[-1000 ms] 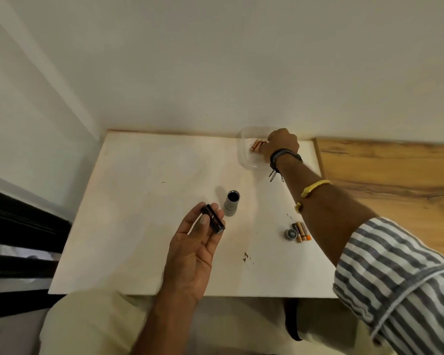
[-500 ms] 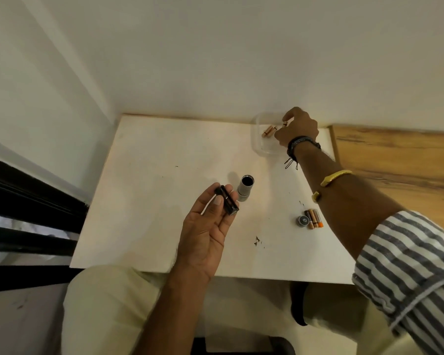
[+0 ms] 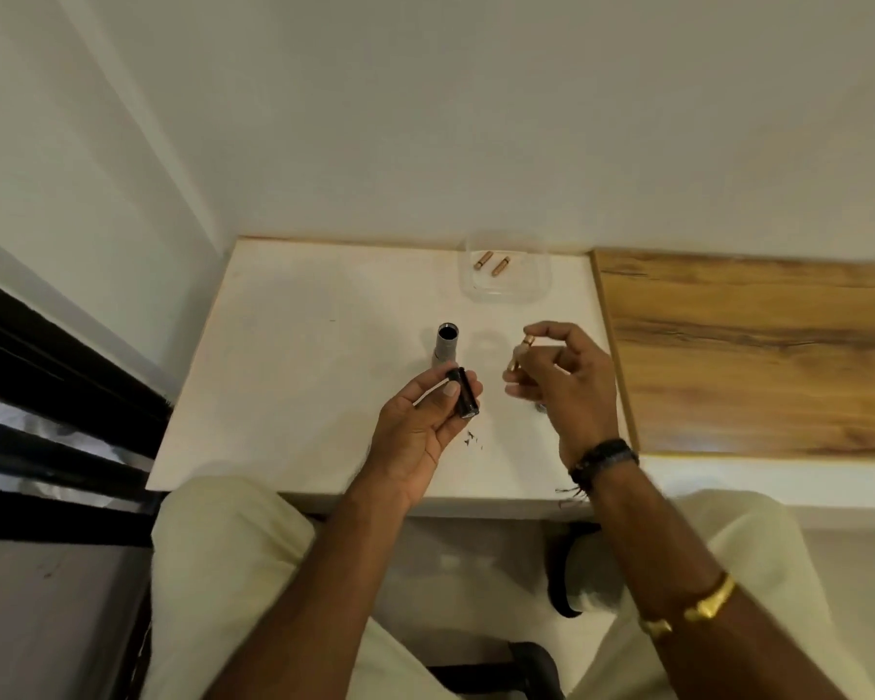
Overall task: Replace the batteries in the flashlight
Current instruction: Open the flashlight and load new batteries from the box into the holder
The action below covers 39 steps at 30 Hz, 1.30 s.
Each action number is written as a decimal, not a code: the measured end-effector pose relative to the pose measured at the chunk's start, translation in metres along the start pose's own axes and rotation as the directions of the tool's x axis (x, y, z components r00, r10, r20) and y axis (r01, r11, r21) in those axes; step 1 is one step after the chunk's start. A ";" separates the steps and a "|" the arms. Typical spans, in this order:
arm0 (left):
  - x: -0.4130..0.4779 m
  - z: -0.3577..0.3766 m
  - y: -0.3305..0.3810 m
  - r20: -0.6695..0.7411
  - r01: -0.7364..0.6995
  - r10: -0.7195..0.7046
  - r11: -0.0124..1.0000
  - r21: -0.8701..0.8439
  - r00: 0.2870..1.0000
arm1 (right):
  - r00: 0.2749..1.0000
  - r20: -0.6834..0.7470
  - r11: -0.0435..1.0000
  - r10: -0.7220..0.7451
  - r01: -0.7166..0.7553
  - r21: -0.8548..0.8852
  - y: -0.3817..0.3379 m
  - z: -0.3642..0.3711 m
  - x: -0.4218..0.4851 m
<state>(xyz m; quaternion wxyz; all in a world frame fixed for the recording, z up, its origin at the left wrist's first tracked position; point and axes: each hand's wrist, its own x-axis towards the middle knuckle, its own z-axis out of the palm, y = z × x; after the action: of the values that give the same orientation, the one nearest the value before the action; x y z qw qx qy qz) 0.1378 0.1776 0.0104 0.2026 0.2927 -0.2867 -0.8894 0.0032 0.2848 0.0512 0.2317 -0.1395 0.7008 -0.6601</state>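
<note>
A shallow clear plastic container [image 3: 529,289] sits at the far edge of the white table [image 3: 299,346], against the wall, with two copper-coloured cylindrical batteries [image 3: 492,263] lying side by side, slightly apart, in its left half. Nearer the person, the grey metal flashlight tube [image 3: 446,347] stands upright on the table, its dark open end facing up. Just in front of it the left hand [image 3: 420,431], palm up, holds a black cylindrical battery cartridge [image 3: 464,399] between thumb and curled fingers. The right hand [image 3: 567,391], beside it above the table, pinches a third copper-coloured battery [image 3: 520,352] in its fingertips, tilted near upright.
</note>
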 end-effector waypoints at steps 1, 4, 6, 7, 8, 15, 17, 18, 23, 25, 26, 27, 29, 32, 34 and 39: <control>-0.002 0.001 -0.003 0.008 0.006 -0.006 1.000 0.021 1.000 | 1.000 0.001 1.000 -0.001 0.002 -0.019 0.002 -0.003 -0.011; -0.006 0.003 -0.010 0.039 0.010 -0.014 0.996 0.093 0.999 | 0.998 0.030 0.994 -0.061 0.064 -0.094 0.009 -0.009 -0.034; -0.009 0.004 -0.013 0.049 0.015 -0.023 0.988 0.154 0.999 | 0.991 0.048 0.982 -0.125 0.130 -0.134 0.012 -0.011 -0.042; -0.010 0.005 -0.013 0.053 0.020 -0.030 0.984 0.179 0.998 | 0.987 0.052 0.975 -0.149 0.156 -0.158 0.012 -0.011 -0.044; -0.012 0.005 -0.014 0.054 0.027 -0.038 0.981 0.192 0.998 | 0.985 0.056 0.967 -0.166 0.174 -0.185 0.012 -0.011 -0.046; -0.019 0.002 -0.014 0.045 -0.002 -0.007 0.977 0.212 0.999 | 0.966 0.141 0.884 -0.217 0.255 -0.391 0.016 -0.003 -0.051; -0.019 0.001 -0.014 0.028 -0.022 0.017 0.979 0.204 0.999 | 0.959 0.169 0.870 -0.229 0.279 -0.406 0.017 -0.003 -0.052; -0.019 0.000 -0.014 0.016 -0.033 0.031 0.977 0.208 0.999 | 0.952 0.181 0.864 -0.246 0.300 -0.405 0.018 -0.002 -0.052; -0.019 0.001 -0.016 -0.023 -0.075 0.082 0.969 0.236 0.996 | 0.921 0.188 0.802 -0.340 0.389 -0.453 0.026 0.001 -0.053; -0.019 0.001 -0.017 -0.026 -0.084 0.093 0.965 0.248 0.995 | 0.913 0.194 0.780 -0.359 0.407 -0.475 0.027 0.001 -0.054; -0.019 0.002 -0.016 -0.026 -0.087 0.096 0.965 0.249 0.995 | 0.903 0.201 0.758 -0.381 0.429 -0.492 0.027 0.001 -0.055; -0.019 0.002 -0.016 -0.027 -0.088 0.097 0.966 0.243 0.995 | 0.886 0.214 0.728 -0.412 0.461 -0.507 0.027 0.001 -0.055; -0.018 0.002 -0.013 -0.039 -0.094 0.105 0.972 0.213 0.994 | 0.852 0.249 0.676 -0.461 0.519 -0.523 0.029 0.003 -0.058; -0.016 -0.002 -0.004 -0.048 -0.124 0.135 0.975 0.185 0.990 | 0.849 0.300 0.647 -0.435 0.526 -0.553 0.036 0.008 -0.065; -0.015 -0.004 -0.001 -0.038 -0.116 0.125 0.975 0.191 0.991 | 0.854 0.303 0.646 -0.423 0.519 -0.560 0.039 0.009 -0.065; -0.018 0.000 0.000 -0.047 -0.082 0.090 0.984 0.161 0.995 | 0.839 0.298 0.665 -0.455 0.543 -0.512 0.037 0.012 -0.058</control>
<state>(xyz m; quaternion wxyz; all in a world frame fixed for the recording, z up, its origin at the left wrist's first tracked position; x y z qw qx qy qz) 0.1516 0.1869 0.0179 0.2245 0.3193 -0.3635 -0.8459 0.0631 0.3075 0.0222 0.0380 -0.4370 0.7828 -0.4413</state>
